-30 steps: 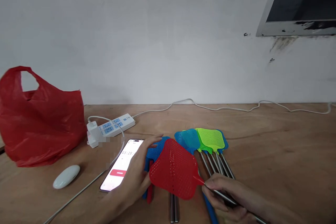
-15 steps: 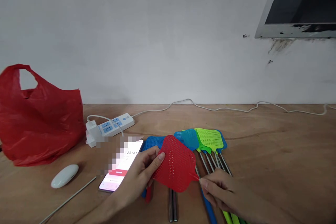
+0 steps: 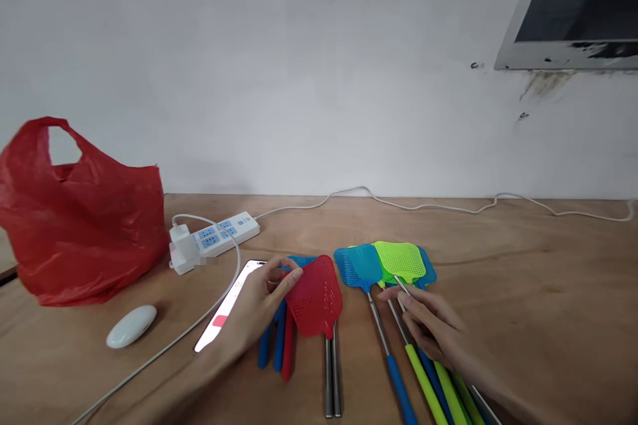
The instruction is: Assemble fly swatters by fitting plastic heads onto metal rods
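Observation:
My left hand (image 3: 266,299) pinches the edge of a red mesh fly swatter head (image 3: 316,295), its neck pointing down over two metal rods (image 3: 329,378) on the table. Whether that neck is joined to a rod cannot be told. Partly hidden behind it is a blue swatter head (image 3: 302,261). Blue handle grips (image 3: 279,339) and a red handle grip (image 3: 288,348) lie beside the rods. My right hand (image 3: 431,322) is closed around a thin metal rod (image 3: 400,283), its tip poking out above the fingers, over several swatters, including a blue swatter (image 3: 359,265) and a yellow-green swatter (image 3: 401,260).
A phone (image 3: 232,305) lies by my left forearm, with a white cable (image 3: 164,348) running past it. Further left are a white oval object (image 3: 131,327) and a red plastic bag (image 3: 84,212). A power strip (image 3: 234,229) sits near the wall.
The red swatter head has turned so its neck points down instead of right. My right hand has moved away from that neck and now shows a metal rod tip in its fingers.

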`<state>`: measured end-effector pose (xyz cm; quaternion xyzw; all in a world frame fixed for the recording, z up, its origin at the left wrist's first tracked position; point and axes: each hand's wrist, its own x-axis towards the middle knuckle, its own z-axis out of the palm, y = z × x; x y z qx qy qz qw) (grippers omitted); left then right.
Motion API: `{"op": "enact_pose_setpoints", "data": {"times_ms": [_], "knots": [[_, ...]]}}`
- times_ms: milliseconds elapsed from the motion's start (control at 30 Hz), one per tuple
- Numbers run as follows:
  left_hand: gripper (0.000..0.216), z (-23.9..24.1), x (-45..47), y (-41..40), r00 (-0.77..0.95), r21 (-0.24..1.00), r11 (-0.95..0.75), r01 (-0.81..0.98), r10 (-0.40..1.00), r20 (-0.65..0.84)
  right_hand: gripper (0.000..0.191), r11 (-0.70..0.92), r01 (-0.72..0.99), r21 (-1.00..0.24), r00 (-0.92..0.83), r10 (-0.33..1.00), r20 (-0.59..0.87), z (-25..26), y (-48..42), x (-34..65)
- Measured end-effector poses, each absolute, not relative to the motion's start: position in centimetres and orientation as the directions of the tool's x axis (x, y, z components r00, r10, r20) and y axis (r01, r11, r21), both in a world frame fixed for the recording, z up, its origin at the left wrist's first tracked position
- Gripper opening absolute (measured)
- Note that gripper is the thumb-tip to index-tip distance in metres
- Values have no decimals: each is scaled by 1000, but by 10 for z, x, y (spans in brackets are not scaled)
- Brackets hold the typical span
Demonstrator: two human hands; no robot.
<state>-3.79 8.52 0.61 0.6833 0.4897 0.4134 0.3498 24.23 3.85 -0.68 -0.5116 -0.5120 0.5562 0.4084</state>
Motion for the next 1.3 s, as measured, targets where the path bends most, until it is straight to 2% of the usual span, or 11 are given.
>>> {"op": "enact_pose_setpoints", "data": {"times_ms": [167,267,367,433,533,600,733,867,967,1200,1300], "knots": [[36,1,-51,100,93,816,-302,492,951,296,61,-146,2,-989,-121,982,-145,-12,44,245],[42,2,-56,102,66,625,-349,698,901,429,59,-151,-24,-988,-122,982,-147,-11,46,247],[40,3,-54,96,193,388,-435,812,829,526,55,-184,-57,-981,-106,978,-177,-7,46,247],[31,5,-50,89,363,279,-521,807,810,461,54,-187,-58,-981,-61,981,-184,-4,46,246],[29,7,-46,80,551,200,-606,770,789,270,54,-135,-46,-990,17,991,-136,-3,46,246],[34,7,-44,77,600,175,-632,755,773,207,55,-91,-62,-994,43,995,-94,-4,47,247],[43,2,-46,79,589,157,-620,769,782,204,57,-91,-69,-994,68,993,-96,-7,46,248],[45,-6,-49,83,561,167,-598,784,798,223,58,-79,7,-997,14,997,-79,-8,44,246],[45,-13,-50,84,568,182,-609,772,789,233,67,-42,105,-994,-30,999,-45,-11,42,242],[35,-16,-50,85,586,211,-643,736,762,275,94,182,322,-929,64,975,213,-20,33,237],[34,-13,-47,84,584,227,-637,736,768,261,81,235,421,-876,43,960,278,-23,33,241]]}}
